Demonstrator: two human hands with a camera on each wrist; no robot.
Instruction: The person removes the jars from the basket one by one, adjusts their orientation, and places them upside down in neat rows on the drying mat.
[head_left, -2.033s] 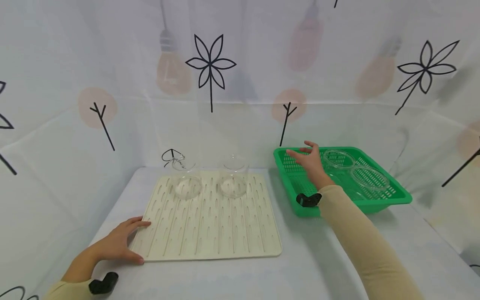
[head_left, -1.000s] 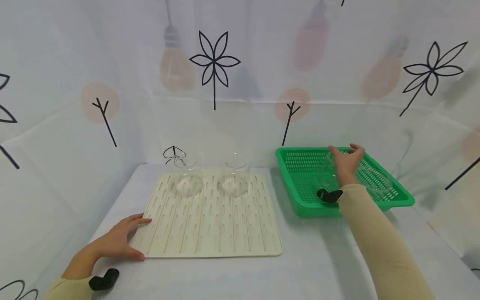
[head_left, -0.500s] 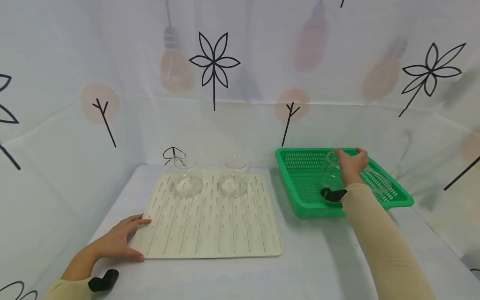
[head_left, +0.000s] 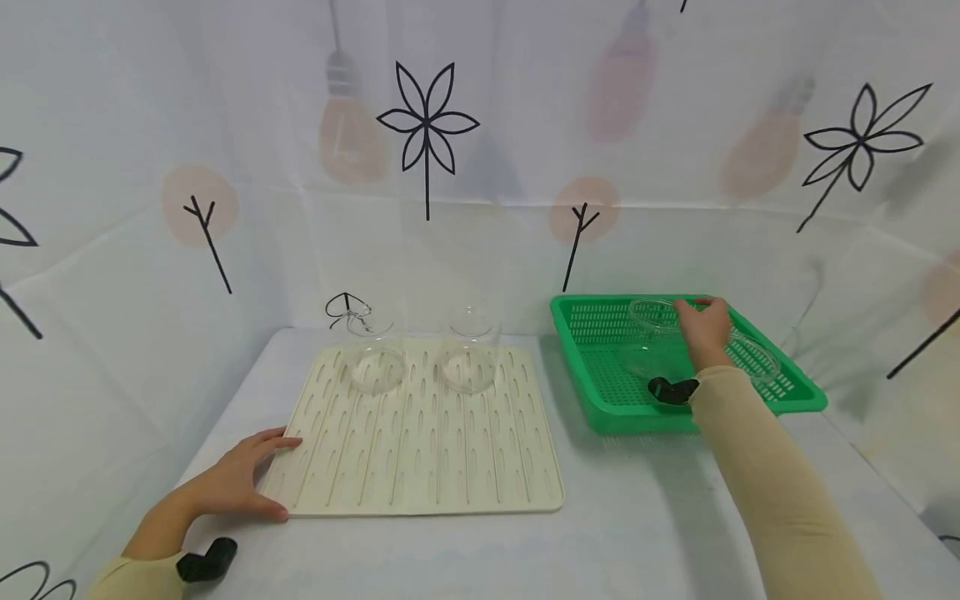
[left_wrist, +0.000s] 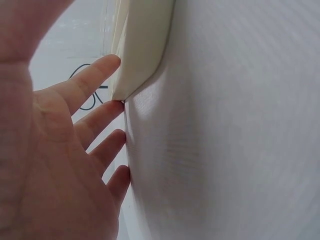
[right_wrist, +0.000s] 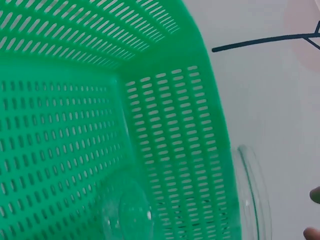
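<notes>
The left hand (head_left: 232,483) touches the near left corner of a cream mat (head_left: 427,467), on whose far half two clear glasses (head_left: 377,362) stand side by side. To the right on the table (head_left: 465,554), the right hand (head_left: 707,333) is over a green basket (head_left: 596,383), beside more clear glassware (head_left: 648,343).

basket (head_left: 630,423): smooth, slotted plastic, soft sheen | cups (head_left: 649,342) inside basket: clear, glossy, glass or plastic unclear | mat (head_left: 420,450) left of basket: matt, ridged | bench (head_left: 420,558) under basket: matt, cloth-covered | curtain (head_left: 510,150) behind basket: creased cloth
</notes>
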